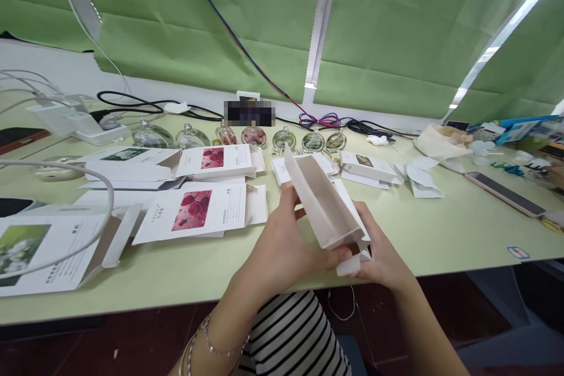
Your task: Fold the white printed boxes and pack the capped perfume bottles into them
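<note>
Carton [318, 200] tilts, open-ended. Left hand [284, 244] pinches one side, right hand [384, 252] the other, probably to steady it.

"What carries everything here?"

"A pale green counter [445, 226], its front edge running across."

"And on the left side?"

"White cartons [154, 217] printed with flowers, some overlapping, their end flaps sticking out."

"Farther back?"

"A row of rounded glass bottles [284, 141], with a black cable [368, 128] behind, toward the right."

"On the right?"

"A phone [504, 192] lying flat near a cream cloth [440, 144], plus a small sticker [517, 252] by the front edge."
</note>
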Available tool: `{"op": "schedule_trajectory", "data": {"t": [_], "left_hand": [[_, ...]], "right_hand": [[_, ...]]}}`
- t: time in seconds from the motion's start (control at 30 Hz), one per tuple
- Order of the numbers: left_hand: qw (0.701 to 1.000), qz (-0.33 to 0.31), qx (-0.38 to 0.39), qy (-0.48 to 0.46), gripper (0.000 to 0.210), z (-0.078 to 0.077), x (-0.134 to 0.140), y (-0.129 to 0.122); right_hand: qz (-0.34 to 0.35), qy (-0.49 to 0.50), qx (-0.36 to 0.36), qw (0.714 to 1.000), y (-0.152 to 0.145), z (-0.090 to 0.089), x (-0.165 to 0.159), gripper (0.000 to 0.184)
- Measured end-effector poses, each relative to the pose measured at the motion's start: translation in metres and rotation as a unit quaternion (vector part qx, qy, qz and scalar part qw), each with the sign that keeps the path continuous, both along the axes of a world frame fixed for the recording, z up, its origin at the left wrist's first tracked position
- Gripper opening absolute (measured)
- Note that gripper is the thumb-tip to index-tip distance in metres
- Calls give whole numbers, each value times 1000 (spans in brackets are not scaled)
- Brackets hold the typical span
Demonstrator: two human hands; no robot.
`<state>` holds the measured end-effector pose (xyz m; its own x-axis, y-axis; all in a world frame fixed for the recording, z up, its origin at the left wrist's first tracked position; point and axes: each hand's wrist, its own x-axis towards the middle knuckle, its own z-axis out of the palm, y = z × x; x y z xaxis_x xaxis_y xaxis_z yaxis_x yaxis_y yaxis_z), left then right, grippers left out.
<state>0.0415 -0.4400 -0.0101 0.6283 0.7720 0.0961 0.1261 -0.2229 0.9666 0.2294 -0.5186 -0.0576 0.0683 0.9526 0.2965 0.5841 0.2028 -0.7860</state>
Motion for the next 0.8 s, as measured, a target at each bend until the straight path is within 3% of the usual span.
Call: {"op": "schedule_trajectory", "data": {"t": [0.1, 0.33, 0.5, 0.57, 0.63, 0.7, 0.8], "left_hand": [[999, -39, 17, -11, 80, 0, -6, 1], [996, -65, 54, -16, 78, 7, -5, 2], [975, -209, -17, -70, 53, -4, 1, 6], [969, -235, -9, -77, 55, -5, -2, 6], [978, -187, 23, -93, 75, -4, -10, 4], [984, -87, 81, -130, 91, -3, -18, 3], [963, 17, 216, -160, 80, -1, -29, 4]], "right_hand": [[16, 37, -13, 999, 0, 3, -2, 90], [16, 44, -28, 999, -1, 5, -3, 87], [21, 47, -26, 998, -1, 5, -3, 85], [27, 51, -21, 998, -1, 5, -3, 89], [34, 58, -12, 998, 0, 4, -3, 94], [38, 66, -7, 997, 1, 3, -2, 97], [43, 74, -12, 996, 1, 3, -2, 99]]}}
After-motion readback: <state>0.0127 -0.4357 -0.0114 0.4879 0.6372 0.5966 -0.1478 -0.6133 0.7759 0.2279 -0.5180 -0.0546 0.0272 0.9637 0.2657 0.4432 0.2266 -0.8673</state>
